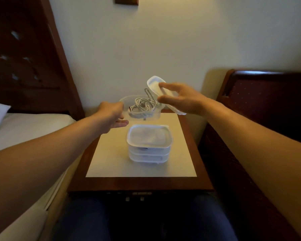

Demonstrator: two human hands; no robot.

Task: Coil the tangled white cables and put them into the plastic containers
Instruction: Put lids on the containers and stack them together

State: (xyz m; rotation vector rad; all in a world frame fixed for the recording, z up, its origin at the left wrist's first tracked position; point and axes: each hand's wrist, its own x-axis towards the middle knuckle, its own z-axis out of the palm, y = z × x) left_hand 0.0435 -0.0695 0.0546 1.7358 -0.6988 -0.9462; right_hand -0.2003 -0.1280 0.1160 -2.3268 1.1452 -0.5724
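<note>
**Open box of loose cable could tip or spill at the far edge**

Nearest on the bedside table [111, 164] stands a stack of closed plastic containers [149, 143], lids on, well clear of both hands. It sits in the path back toward the person, so a careless pull of the far box could knock it.

Just beyond, the left hand [111, 117] is at the left wall of the open container [142, 108], fingers curled toward it; whether they actually grip the rim I cannot tell, since the hand hides the contact. If the hold is only light, the box may slide or tilt.

Inside that box lie the white cables [142, 106], loosely looped rather than neatly coiled, with one loop standing above the rim. That raised loop looks likely to catch under a lid or spring out when disturbed.

Farthest, the right hand [181, 100] pinches the lid [157, 86] between thumb and fingers, tilted, above the box's right side. A thin pinch on slick plastic could let it slip.
</note>
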